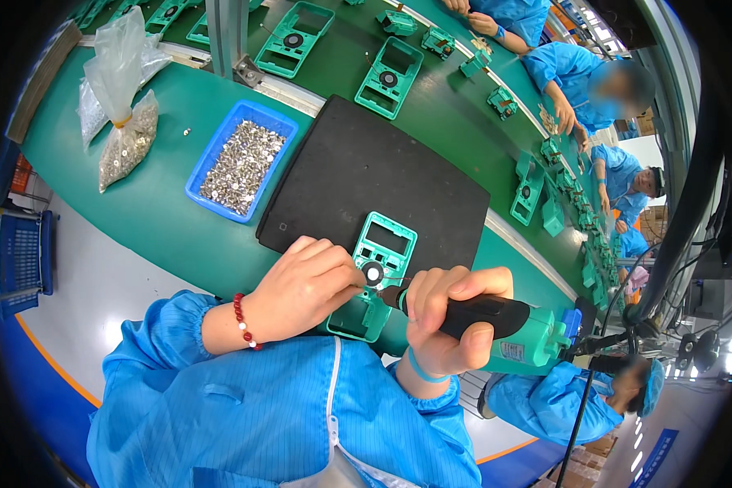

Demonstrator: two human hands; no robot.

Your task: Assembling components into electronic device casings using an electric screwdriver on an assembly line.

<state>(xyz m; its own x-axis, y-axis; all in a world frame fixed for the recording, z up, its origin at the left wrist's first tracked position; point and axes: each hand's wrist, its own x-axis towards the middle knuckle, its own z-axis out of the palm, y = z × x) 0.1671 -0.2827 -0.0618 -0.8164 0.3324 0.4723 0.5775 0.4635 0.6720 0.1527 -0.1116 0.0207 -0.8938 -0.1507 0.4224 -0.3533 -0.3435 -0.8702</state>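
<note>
The left fingers are bent and drawn together at the left side of a green casing; their tips are partly hidden, so I cannot tell whether they pinch anything. The right fingers are wrapped around the black grip of a power screwdriver, its green body extending to their right and its nose pointing left at the casing. Whether the bit touches is too small to tell. Between the two sets of fingers, a round black speaker with a pale centre sits in the casing.

Ahead and left of the left fingers stands a blue tray, filled with small metal screws. Farther out that way, a clear bag, tied with a yellowish band, holds more small metal parts, and another clear bag lies against it.

A black mat spreads ahead of the fingers on the green tabletop; the casing's far end lies over it. Beyond the mat, a green strip bordered by metal rail carries similar casings. Far ahead to the right, co-workers in blue sit along it. Well left of the left fingers, blue crates stand on a grey floor.
</note>
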